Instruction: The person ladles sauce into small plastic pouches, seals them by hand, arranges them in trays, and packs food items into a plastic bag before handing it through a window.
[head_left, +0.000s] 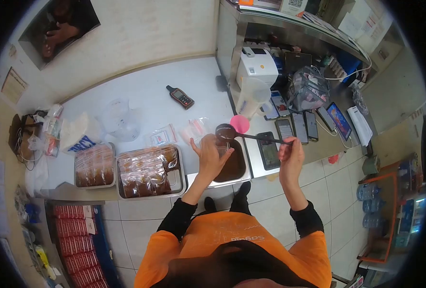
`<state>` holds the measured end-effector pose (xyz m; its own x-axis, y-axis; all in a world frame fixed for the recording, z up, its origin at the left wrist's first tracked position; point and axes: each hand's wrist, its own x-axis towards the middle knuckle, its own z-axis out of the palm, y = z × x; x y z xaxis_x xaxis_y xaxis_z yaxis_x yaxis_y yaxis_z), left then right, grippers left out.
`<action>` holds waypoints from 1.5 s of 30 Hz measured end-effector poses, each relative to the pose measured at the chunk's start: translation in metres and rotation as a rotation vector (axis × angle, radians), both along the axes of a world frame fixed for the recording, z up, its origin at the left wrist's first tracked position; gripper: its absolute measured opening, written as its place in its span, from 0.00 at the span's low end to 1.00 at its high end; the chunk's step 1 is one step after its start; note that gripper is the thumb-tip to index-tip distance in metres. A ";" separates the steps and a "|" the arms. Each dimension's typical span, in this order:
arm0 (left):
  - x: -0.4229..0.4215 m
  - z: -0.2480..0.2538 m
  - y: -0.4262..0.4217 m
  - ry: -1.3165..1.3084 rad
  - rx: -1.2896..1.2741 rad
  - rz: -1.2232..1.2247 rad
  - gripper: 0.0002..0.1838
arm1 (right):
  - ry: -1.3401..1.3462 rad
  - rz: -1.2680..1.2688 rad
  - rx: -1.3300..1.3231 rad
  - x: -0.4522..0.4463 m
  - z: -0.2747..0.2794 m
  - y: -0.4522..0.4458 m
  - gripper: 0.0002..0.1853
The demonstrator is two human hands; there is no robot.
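My right hand (291,154) is closed round the end of a dark ladle's long handle. The bowl of the ladle (226,132), with brown liquid in it, is tilted close to the fingers of my left hand (209,157). Between the thumb and fingers of that hand is what looks like a clear plastic bag (221,150), partly hidden by the hand. Below them, a metal pan of brown liquid (235,169) is set at the counter's front edge. Left of it, a metal tray (182,181) holds several clear packets of brown liquid (143,175).
Another tray of packets (94,165) is at the left. Flat plastic bags (195,128), a pink cup (240,124), a clear jug (254,98) and a handheld meter (180,97) surround the work spot. A tablet (269,151) and several phones (299,126) lie right.
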<state>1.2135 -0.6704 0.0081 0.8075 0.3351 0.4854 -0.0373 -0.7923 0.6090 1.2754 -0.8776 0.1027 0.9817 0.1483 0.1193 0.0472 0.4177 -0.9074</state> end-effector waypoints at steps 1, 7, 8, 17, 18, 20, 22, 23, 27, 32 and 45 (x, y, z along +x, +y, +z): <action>0.000 -0.002 0.000 -0.001 -0.001 0.003 0.35 | -0.063 -0.022 -0.044 -0.003 0.000 0.000 0.18; 0.000 -0.003 0.002 0.008 -0.056 -0.038 0.33 | -0.448 -0.079 -0.229 -0.023 0.004 0.000 0.19; 0.000 -0.004 0.002 -0.001 -0.063 -0.034 0.32 | -0.592 -0.087 -0.283 -0.025 0.004 -0.001 0.19; 0.001 0.001 -0.007 -0.064 0.039 0.068 0.29 | -1.251 0.086 -0.560 -0.018 0.005 -0.018 0.18; 0.001 0.003 -0.009 -0.085 0.056 0.079 0.27 | -1.254 0.077 -0.549 -0.016 0.004 -0.018 0.19; 0.001 0.006 -0.011 -0.069 0.018 0.099 0.28 | -1.140 0.075 -0.482 -0.011 0.002 -0.017 0.19; 0.002 0.009 -0.014 -0.056 -0.023 0.120 0.28 | -1.029 0.078 -0.420 -0.005 -0.001 -0.016 0.19; 0.003 0.007 -0.015 -0.030 -0.022 0.131 0.30 | -0.835 0.050 -0.362 -0.002 -0.006 -0.015 0.19; 0.001 0.009 -0.021 0.016 -0.042 0.180 0.34 | -0.291 0.043 -0.138 0.013 -0.021 -0.011 0.18; -0.015 0.002 -0.020 0.023 -0.031 0.304 0.34 | 0.265 -0.052 0.081 0.029 -0.067 -0.010 0.17; -0.099 0.042 -0.062 0.093 -0.427 0.511 0.31 | -0.770 0.787 -0.758 -0.049 -0.045 0.075 0.12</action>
